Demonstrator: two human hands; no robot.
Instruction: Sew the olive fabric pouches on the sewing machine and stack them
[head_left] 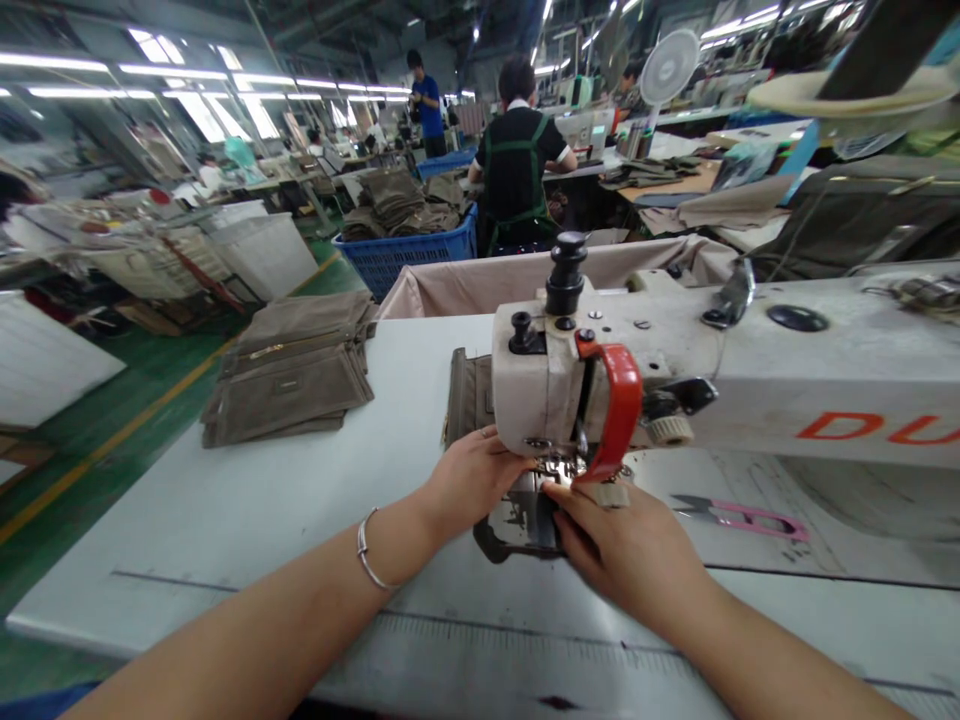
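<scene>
Both hands work at the presser foot of a white sewing machine (pixel 540 380) with a red finger guard (pixel 622 405). My left hand (pixel 472 478), with a silver bangle at the wrist, rests closed at the near edge of a brown fabric piece (pixel 467 395); its fingertips reach the needle area. Much of this piece is hidden behind the machine head. My right hand (pixel 634 540) comes in from the other side, fingers bent and drawn together beside the foot. Whatever lies between its fingertips is too small to make out. A dark metal plate (pixel 517 525) sits below the hands.
Stacked brown fabric pieces (pixel 292 370) lie on the table's left. Pink-handled thread snips (pixel 739 515) lie right of my right hand. A ruler strip (pixel 495 635) runs along the front. Beyond stand a pink cloth-lined bin (pixel 450 290), a blue crate (pixel 405 250) and a seated co-worker (pixel 517 160).
</scene>
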